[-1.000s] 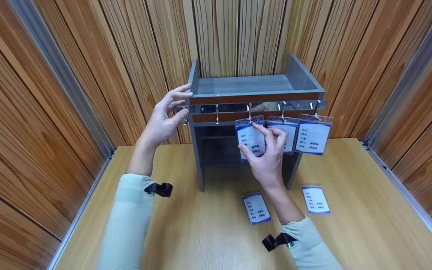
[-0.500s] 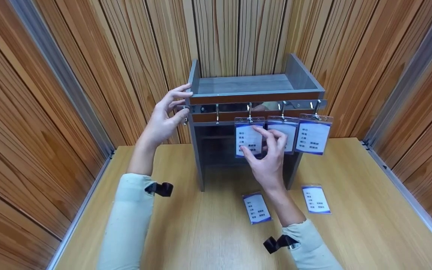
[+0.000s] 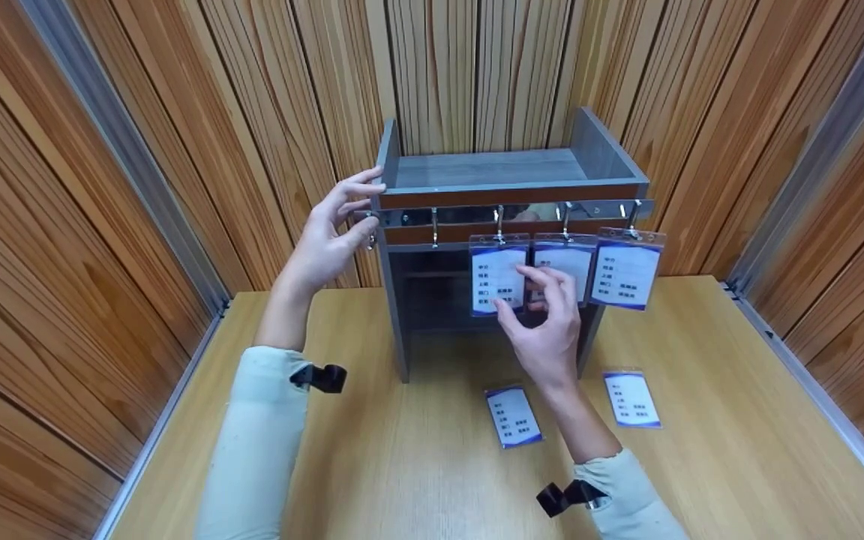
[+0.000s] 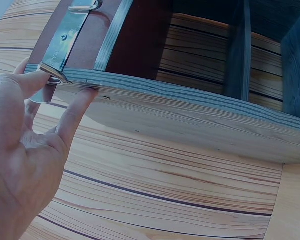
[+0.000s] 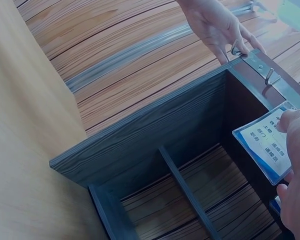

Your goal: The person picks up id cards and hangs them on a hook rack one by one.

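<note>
My left hand [image 3: 331, 232] touches the left side panel of a grey wooden shelf unit [image 3: 514, 184]. In the left wrist view, its fingers lie at the panel and by the end hook [image 4: 52, 72] of the metal hook rail [image 4: 65, 42]. Three badges hang from the rail's hooks: a left one [image 3: 488, 274], a middle one [image 3: 556, 259], partly covered, and a right one [image 3: 631, 270]. My right hand [image 3: 548, 315] hovers before the left and middle badges, thumb and forefinger apart, with nothing gripped. In the right wrist view, its fingers overlap a badge [image 5: 267, 145].
Two more badges lie on the wooden table [image 3: 402, 465], a tilted one [image 3: 513, 417] in front of the shelf unit and another [image 3: 631, 399] to the right. A bare hook [image 3: 434, 229] is left of the hanging badges. Wood-panelled walls [image 3: 282, 90] enclose the table.
The left hanging badge has swung from a slight tilt to hanging straight. My right hand has drawn down and to the right, away from its top. My left hand stays put.
</note>
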A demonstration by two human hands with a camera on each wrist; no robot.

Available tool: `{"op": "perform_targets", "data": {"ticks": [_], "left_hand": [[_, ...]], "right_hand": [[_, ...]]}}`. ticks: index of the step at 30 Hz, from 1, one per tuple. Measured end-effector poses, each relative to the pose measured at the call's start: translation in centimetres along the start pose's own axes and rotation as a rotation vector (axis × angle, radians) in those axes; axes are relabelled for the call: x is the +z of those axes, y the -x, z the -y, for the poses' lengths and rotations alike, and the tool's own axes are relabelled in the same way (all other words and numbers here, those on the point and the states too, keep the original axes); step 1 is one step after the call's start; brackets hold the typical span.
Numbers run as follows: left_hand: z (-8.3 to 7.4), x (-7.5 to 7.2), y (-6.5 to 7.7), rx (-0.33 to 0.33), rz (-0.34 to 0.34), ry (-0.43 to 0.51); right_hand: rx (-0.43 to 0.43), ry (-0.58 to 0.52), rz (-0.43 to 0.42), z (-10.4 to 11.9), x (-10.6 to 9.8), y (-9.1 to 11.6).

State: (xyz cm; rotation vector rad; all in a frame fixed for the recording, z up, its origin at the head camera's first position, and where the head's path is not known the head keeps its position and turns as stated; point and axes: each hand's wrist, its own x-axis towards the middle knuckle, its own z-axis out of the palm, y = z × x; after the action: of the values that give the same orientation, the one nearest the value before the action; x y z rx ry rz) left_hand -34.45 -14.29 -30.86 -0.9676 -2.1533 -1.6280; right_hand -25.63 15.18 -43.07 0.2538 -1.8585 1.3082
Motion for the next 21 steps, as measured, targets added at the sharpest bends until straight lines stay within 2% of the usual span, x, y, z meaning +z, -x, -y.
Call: {"op": "perform_targets", "data": {"ticks": [15, 21], "left_hand": [[0.1, 0.1, 0.0, -0.016, 0.013, 0.003], [0.0, 0.1, 0.0, -0.003, 0.008, -0.003]], "right_hand": [[-0.053, 0.015, 0.039, -2.1, -1.6, 1.8], [-0.048, 0.010, 0.045, -3.1, -2.1, 2.6]]}}
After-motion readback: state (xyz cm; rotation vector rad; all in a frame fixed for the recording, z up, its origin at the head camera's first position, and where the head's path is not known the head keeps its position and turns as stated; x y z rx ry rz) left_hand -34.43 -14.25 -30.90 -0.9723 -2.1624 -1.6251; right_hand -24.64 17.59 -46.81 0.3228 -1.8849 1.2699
